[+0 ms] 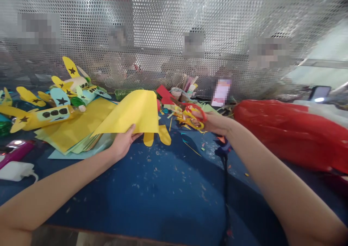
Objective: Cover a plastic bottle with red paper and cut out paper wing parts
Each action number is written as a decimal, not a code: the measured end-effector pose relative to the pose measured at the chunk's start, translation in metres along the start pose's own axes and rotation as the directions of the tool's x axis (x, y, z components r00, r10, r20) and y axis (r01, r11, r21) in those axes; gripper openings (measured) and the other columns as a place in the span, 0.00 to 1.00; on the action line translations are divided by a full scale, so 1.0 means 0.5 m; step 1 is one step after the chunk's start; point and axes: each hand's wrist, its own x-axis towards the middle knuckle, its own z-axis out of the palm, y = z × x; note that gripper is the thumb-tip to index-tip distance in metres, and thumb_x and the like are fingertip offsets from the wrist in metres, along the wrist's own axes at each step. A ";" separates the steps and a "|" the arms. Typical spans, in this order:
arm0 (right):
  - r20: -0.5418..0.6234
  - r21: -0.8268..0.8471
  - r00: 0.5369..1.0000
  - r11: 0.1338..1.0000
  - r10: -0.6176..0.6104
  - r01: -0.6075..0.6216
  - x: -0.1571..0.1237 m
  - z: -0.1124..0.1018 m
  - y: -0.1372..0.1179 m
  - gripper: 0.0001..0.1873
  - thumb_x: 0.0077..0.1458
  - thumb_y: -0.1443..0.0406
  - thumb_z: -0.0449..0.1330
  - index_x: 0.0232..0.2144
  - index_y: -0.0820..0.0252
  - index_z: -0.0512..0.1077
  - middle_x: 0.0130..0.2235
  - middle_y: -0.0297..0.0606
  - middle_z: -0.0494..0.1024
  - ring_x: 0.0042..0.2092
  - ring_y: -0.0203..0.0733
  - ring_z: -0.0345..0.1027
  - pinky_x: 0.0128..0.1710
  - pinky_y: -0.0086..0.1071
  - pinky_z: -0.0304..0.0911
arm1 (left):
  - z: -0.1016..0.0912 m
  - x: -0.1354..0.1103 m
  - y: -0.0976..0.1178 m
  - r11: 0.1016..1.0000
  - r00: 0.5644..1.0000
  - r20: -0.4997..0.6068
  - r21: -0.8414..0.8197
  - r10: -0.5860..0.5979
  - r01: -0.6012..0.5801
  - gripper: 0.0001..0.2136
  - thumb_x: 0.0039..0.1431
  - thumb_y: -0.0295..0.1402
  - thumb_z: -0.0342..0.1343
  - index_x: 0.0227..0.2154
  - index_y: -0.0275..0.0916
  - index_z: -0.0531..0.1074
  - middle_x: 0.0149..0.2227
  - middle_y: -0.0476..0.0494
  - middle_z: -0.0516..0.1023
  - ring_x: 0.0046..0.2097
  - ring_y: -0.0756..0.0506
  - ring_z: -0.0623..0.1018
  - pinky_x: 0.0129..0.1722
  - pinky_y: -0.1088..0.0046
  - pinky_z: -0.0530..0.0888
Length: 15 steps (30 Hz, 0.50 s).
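My left hand (123, 141) pinches the lower edge of a folded yellow paper sheet (137, 111) and lifts it above the blue table (168, 188). Two rounded yellow cut-outs (160, 136) hang or lie just below the sheet. My right hand (214, 123) is closed round the red and yellow handles of a pair of scissors (194, 116), whose blades point left toward the sheet. The scissors are apart from the paper.
A stack of yellow and pale green paper (76, 131) lies left. Behind it stand paper aeroplanes (40, 113) with black stars. A red plastic bag (290, 131) fills the right. A white charger (16, 170) and a pink device (16, 148) lie far left. A perforated metal screen (174, 39) closes the back, with people behind it.
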 end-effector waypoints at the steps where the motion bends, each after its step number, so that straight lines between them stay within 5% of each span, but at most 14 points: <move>1: 0.046 0.092 0.999 0.996 -0.009 0.004 0.001 -0.004 -0.003 0.18 0.52 0.50 0.58 0.26 0.58 0.71 0.22 0.30 0.63 0.23 0.34 0.54 0.21 0.30 0.56 | 0.000 -0.001 0.000 1.000 1.000 0.006 0.000 0.001 -0.001 0.16 0.60 0.27 0.55 0.50 0.43 0.69 0.59 0.44 0.69 0.58 0.40 0.72 0.55 0.62 0.74; 4: 0.077 0.292 0.997 0.956 -0.011 -0.012 0.004 -0.017 -0.005 0.13 0.55 0.55 0.58 0.27 0.58 0.72 0.22 0.30 0.62 0.23 0.33 0.54 0.21 0.29 0.57 | 0.001 -0.003 0.003 1.000 1.000 0.019 -0.001 0.004 -0.004 0.16 0.60 0.27 0.55 0.51 0.44 0.69 0.60 0.45 0.69 0.58 0.40 0.71 0.55 0.61 0.74; 9: -0.225 0.128 0.974 0.991 0.005 0.025 0.010 -0.032 0.011 0.11 0.41 0.69 0.68 0.26 0.60 0.69 0.25 0.31 0.69 0.26 0.33 0.62 0.27 0.27 0.62 | 0.003 -0.004 0.005 1.000 1.000 0.000 -0.008 -0.008 0.008 0.17 0.60 0.26 0.55 0.52 0.42 0.69 0.60 0.43 0.69 0.58 0.40 0.71 0.56 0.61 0.73; 15: -0.373 0.006 0.928 1.000 -0.015 0.019 0.035 -0.041 0.041 0.15 0.49 0.59 0.65 0.33 0.57 0.62 0.24 0.34 0.74 0.19 0.31 0.55 0.18 0.26 0.51 | 0.005 -0.004 0.005 1.000 1.000 -0.017 -0.023 -0.014 0.013 0.17 0.60 0.25 0.55 0.51 0.41 0.70 0.58 0.42 0.71 0.57 0.40 0.73 0.54 0.62 0.75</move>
